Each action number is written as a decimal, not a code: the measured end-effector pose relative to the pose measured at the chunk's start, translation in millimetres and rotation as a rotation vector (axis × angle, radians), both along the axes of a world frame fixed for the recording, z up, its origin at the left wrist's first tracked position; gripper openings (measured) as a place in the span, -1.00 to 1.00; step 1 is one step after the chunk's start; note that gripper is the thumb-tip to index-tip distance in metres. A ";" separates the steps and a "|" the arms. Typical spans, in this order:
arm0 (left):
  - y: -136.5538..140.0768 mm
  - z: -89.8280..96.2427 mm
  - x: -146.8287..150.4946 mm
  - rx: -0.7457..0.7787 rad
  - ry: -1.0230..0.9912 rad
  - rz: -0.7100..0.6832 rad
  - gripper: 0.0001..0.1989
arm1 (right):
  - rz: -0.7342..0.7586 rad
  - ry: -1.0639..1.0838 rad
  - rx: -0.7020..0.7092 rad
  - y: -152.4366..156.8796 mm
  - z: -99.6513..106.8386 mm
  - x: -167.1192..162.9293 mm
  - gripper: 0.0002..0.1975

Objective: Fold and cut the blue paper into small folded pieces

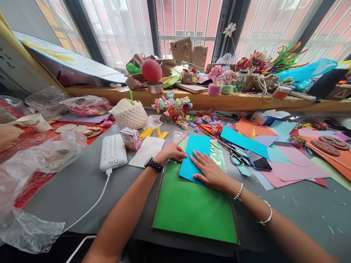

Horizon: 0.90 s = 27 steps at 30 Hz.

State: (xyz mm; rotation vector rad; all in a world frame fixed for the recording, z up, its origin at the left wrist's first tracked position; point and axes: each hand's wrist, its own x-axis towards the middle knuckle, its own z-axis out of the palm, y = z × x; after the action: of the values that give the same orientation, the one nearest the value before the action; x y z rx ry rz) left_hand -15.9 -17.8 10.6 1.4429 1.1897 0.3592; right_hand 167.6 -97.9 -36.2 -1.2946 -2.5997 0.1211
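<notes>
Blue paper point(197, 143) lying on the far part of a green sheet point(194, 212), both hands upon it.
Taking the paper as dial centre, we see the right hand point(210, 171) flat at 4 o'clock, fingers spread, grasping nothing; the left hand point(176, 151) touches the edge at 9, but we cannot tell whether it pinches. Farther out on the surface point(76, 179), we find scissors point(242, 159) at 3, a white power bank point(113, 151) at 9, colourful flowers point(175, 106) at 11.

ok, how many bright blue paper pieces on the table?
2 visible: one piece under the right hand, on the green pack; another to its right, partly over the phone. More may be hidden in the paper pile.
</notes>
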 end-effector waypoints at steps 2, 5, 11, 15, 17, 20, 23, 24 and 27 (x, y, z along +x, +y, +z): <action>0.4 -0.5 0.1 -0.001 0.006 0.002 -0.73 | 0.004 -0.005 -0.006 -0.3 0.6 0.1 -0.33; 1.1 -0.6 1.1 -0.006 0.024 -0.002 -0.73 | 0.006 -0.008 -0.002 -0.7 1.1 0.0 -0.34; -1.5 4.1 5.6 0.008 0.087 0.071 -0.54 | 0.000 -0.022 -0.006 0.6 -1.3 -0.5 -0.34; -5.8 7.5 3.2 0.057 0.118 0.062 -0.39 | -0.002 -0.014 -0.011 1.4 -2.5 -0.4 -0.33; -9.9 7.6 -1.3 0.059 0.133 0.025 -0.37 | -0.005 -0.012 -0.010 1.4 -2.3 -0.6 -0.33; -20.6 6.1 -9.9 0.038 0.117 -0.017 -0.36 | -0.011 -0.030 -0.011 1.0 -1.3 -1.1 -0.33; -34.6 4.1 -16.2 0.054 0.107 -0.011 -0.36 | -0.016 -0.058 -0.014 1.0 -0.8 -1.4 -0.32; -38.8 3.4 -17.3 0.071 0.103 -0.007 -0.36 | -0.017 -0.063 -0.014 1.1 -0.9 -1.3 -0.32; -47.4 1.4 -17.6 0.139 0.132 -0.008 -0.38 | -0.013 -0.072 -0.016 1.7 -1.3 -1.1 -0.31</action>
State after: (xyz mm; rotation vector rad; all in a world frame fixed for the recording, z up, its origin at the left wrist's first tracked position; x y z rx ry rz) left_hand -33.5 -65.2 12.0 1.6119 1.2856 0.3516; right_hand 166.5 -96.2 -37.5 -1.3453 -2.6542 0.0945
